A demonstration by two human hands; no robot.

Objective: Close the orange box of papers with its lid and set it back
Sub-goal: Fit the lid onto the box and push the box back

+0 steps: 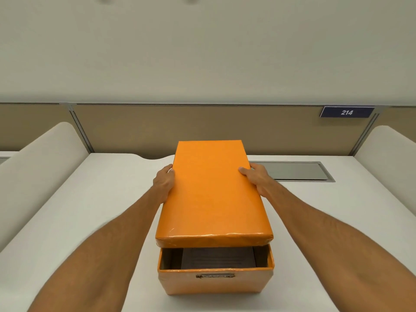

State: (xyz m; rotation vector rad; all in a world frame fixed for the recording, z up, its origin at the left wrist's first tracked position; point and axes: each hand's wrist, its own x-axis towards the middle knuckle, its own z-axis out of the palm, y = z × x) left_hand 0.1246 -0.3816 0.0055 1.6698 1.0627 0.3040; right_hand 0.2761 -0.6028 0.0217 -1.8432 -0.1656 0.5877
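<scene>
An orange box [215, 282] stands on the white desk near its front edge, with a small label holder on its near wall. Its top gapes at the near side, and a stack of papers [218, 256] shows inside in shadow. The orange lid [211, 194] hovers over the box, a little above its near rim. My left hand [163, 183] grips the lid's left edge and my right hand [256, 179] grips its right edge, thumbs on top. The far part of the box is hidden under the lid.
The white desk [94, 199] is flanked by rounded white side panels [42, 167] left and right. A grey recessed hatch [297, 171] lies at the back right. A tan partition [198, 129] closes the back, bearing a blue sign "214" [346, 112].
</scene>
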